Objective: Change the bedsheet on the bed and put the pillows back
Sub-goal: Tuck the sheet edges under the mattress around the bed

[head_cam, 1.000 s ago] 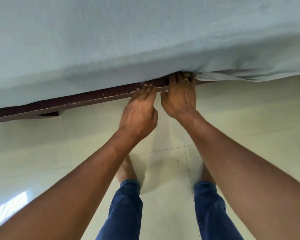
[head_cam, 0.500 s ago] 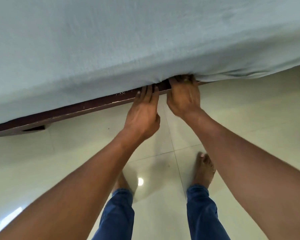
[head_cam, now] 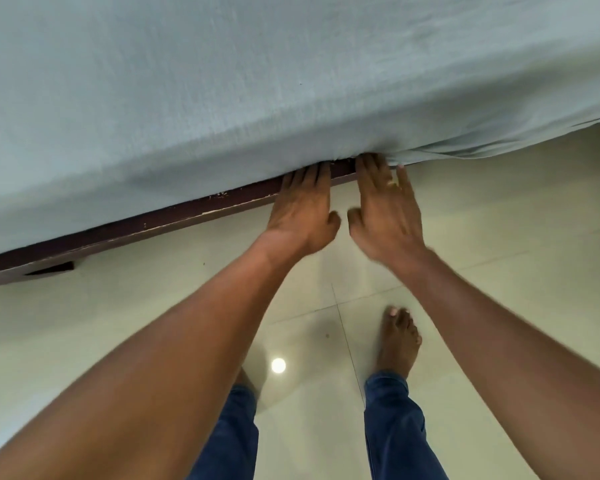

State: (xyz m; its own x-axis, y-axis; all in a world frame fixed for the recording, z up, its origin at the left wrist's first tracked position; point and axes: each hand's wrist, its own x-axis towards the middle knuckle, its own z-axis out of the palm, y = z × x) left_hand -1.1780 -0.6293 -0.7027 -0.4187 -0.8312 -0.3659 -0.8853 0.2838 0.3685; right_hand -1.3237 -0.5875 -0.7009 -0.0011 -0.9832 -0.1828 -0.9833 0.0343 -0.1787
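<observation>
Uncurls the right hand [head_cam: 385, 209] from under the bedsheet [head_cam: 257, 98], upper frame, now flat beside the left hand [head_cam: 303, 209].
Holds fingers straight at the sheet edge, centre frame; best to push fabric deep above the bed frame [head_cam: 153, 226], working rightward.

Bed [head_cam: 84, 249] — dark brown wooden rail [head_cam: 222, 202] along its lower edge, paint chipped in places. Lying on it: one pale blue-grey bedsheet [head_cam: 257, 81], smooth over top and side, hem bunched and hanging over the rail at the right. Floor [head_cam: 499, 237] — glossy cream tiles; one bare foot [head_cam: 397, 341] stands on it, near a round reflected light [head_cam: 278, 365].
</observation>
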